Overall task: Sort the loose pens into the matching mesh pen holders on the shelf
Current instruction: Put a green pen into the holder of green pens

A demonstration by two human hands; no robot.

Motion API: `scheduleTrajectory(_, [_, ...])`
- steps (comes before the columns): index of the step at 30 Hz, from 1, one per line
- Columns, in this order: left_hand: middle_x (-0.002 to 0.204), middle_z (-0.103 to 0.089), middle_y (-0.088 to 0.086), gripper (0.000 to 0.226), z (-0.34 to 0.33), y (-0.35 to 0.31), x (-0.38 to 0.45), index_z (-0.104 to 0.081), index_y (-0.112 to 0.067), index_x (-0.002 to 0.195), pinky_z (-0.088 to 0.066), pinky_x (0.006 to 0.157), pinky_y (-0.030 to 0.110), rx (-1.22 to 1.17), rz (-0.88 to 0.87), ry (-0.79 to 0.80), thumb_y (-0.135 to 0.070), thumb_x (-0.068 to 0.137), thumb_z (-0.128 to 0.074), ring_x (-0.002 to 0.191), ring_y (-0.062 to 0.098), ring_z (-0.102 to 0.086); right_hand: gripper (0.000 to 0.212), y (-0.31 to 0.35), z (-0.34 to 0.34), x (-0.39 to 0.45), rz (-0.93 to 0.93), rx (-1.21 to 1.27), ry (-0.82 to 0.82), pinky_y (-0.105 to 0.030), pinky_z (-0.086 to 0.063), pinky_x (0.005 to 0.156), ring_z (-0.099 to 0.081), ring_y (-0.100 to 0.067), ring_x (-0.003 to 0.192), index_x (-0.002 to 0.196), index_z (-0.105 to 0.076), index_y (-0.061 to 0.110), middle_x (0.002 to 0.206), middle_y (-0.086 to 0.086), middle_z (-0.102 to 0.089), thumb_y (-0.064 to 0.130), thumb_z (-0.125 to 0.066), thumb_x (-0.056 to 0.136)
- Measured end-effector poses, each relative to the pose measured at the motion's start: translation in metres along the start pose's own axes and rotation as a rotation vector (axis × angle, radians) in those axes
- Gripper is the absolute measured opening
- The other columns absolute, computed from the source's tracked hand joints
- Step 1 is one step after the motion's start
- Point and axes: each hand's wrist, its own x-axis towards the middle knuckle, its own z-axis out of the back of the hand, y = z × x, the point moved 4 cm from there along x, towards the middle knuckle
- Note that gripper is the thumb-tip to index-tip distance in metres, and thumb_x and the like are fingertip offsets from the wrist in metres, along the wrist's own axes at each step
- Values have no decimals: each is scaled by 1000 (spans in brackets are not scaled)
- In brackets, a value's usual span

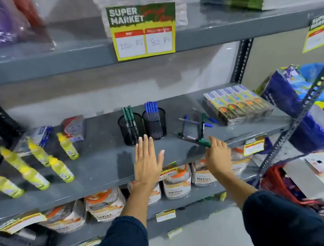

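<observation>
Head view, motion-blurred at the edges; price-tag print mostly unreadable. My right hand (218,153) covers the near end of a green pen (204,142), so its full length is hidden; my right fingers are curled around that end at the front edge of the shelf (101,167). The pen's long axis runs from my hand away toward the upper left, its far tip on the shelf.

My left hand (148,161) is flat, fingers spread, grasping nothing, hovering just in front of 2 black mesh holders (132,129).

Left holder: green pens, upright. Right holder (155,123): blue pens, upright. Loose pens (195,121), green- and blue-capped, lie criss-crossed on the shelf right of the holders; exact count unclear.
</observation>
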Motion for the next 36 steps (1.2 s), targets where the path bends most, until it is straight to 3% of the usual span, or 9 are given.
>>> scheduleTrajectory(3, [137,-43,26,78,-18,6,6,-40,7,131,-21,107,49,-9,20,26,-52,95,-4,130,39,-34,40,-11,-4,9,-50,-5,-34,-45,-38,97,-44,-37,121,132,-41,3,130,-21,-54,5,-44,91])
scheduleTrajectory(7, [138,-43,24,73,-35,12,8,-41,6,131,-16,110,43,-29,52,68,-48,89,-15,133,37,-31,38,-15,-6,14,-69,-19,-38,-44,-39,92,-48,-39,115,128,-46,4,123,-23,-60,1,-45,90])
scheduleTrajectory(14, [121,-58,28,64,-43,17,12,-55,9,115,-39,98,52,-10,45,103,-41,88,-25,115,42,-52,34,-14,-9,19,-53,2,-93,-45,-42,89,-51,-39,110,122,-54,5,120,-21,-64,0,-46,90])
scheduleTrajectory(21, [128,-53,27,54,-45,17,11,-51,7,121,-34,103,49,-17,58,131,-34,89,-35,122,41,-46,38,-4,-1,23,-18,87,-121,-43,-44,94,-53,-36,111,120,-58,6,119,-18,-64,-8,-48,85])
scheduleTrajectory(25, [129,-52,26,48,-45,17,10,-51,6,122,-32,105,47,-11,56,112,-30,91,-42,123,39,-44,36,21,16,30,32,265,-190,-42,-48,94,-58,-32,109,120,-57,6,121,-16,-62,-6,-50,87])
scheduleTrajectory(29, [120,-59,26,38,-39,19,7,-57,6,113,-40,98,48,-28,64,73,-23,88,-58,114,40,-53,33,64,40,46,116,521,-226,-37,-52,89,-63,-24,101,116,-59,6,116,-16,-64,-6,-53,86])
scheduleTrajectory(33, [110,-64,26,38,-29,33,1,-59,6,108,-43,95,47,-75,128,36,-24,86,-54,105,39,-58,25,106,58,61,177,658,-294,-42,-55,86,-65,-28,93,109,-62,5,106,-19,-69,-4,-54,86])
scheduleTrajectory(36, [100,-66,23,46,-18,57,-3,-61,3,99,-45,92,47,-98,213,-8,-34,85,-38,95,39,-59,25,141,63,72,223,745,-301,-26,-53,80,-62,-18,85,110,-62,5,107,-16,-69,-2,-54,87])
